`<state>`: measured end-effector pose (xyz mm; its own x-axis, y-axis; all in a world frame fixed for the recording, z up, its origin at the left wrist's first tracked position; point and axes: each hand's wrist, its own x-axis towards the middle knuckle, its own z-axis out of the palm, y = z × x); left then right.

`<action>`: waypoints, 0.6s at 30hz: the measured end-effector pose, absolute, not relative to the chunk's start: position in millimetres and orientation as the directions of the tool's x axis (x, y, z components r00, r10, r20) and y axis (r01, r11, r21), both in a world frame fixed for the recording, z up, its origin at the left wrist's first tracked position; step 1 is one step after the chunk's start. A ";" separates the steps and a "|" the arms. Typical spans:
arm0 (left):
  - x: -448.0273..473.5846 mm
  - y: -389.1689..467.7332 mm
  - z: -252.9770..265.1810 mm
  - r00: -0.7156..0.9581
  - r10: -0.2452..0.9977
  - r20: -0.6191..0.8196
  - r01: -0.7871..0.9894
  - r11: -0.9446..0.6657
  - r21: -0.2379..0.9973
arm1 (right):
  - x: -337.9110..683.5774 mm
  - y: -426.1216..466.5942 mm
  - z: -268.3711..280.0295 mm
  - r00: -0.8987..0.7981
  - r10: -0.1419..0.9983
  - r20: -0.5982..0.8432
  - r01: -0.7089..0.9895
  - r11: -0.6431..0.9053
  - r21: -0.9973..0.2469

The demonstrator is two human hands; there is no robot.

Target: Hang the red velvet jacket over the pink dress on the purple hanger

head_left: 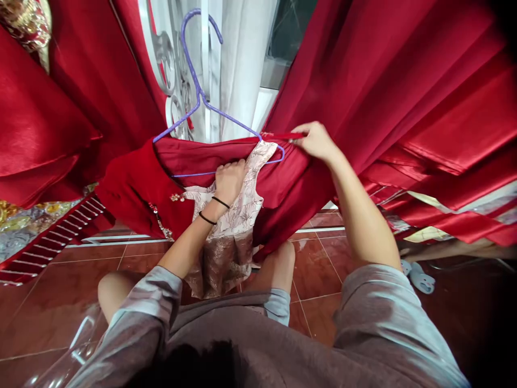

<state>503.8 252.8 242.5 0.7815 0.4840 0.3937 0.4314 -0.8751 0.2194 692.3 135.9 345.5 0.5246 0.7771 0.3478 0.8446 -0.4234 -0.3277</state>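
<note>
A purple hanger (pixel 226 112) stands upright before me, its hook near a white metal bar. On its left arm sits a red garment (pixel 133 188) with beaded trim; the red cloth also runs behind the bar and to the right. A small sleeveless dress (pixel 238 215), pale and floral above with a rose-brown skirt, has one shoulder over the hanger's right arm. My left hand (pixel 231 182), with two black bands at the wrist, is closed on the dress near its neckline. My right hand (pixel 317 141) pinches the red garment's edge just beyond the hanger's right end.
Red drapes (pixel 388 64) hang on both sides. A white scrollwork stand (pixel 163 64) and white curtain (pixel 242 59) are behind the hanger. At left is a red rack (pixel 60 234) with shiny packets. Grey slippers (pixel 422 279) lie on the tiled floor (pixel 319 269).
</note>
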 end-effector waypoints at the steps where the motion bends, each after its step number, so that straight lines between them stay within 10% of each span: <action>1: 504.9 257.7 241.0 0.777 0.488 0.397 0.438 -0.873 0.215 | 679.3 128.1 361.6 0.550 0.721 0.420 0.835 -0.467 -0.291; 5: 509.9 272.3 238.9 0.763 0.523 0.380 0.482 -0.852 0.205 | 609.5 108.8 376.5 0.603 0.537 0.589 0.708 -0.700 -0.087; 10: 497.2 281.2 238.1 0.804 0.467 0.368 0.428 -0.884 0.187 | 600.8 105.9 293.2 0.619 0.671 0.409 0.737 -0.676 -0.006; 18: 460.6 267.3 243.9 0.842 0.402 0.361 0.331 -0.911 0.245 | 688.7 97.5 281.7 0.670 0.561 0.486 0.711 -0.300 -0.636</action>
<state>460.6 267.3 243.9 0.8415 0.4022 0.3607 0.3305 -0.9114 0.2451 688.7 97.5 281.7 0.6703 0.5611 0.4857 0.7114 -0.2998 -0.6356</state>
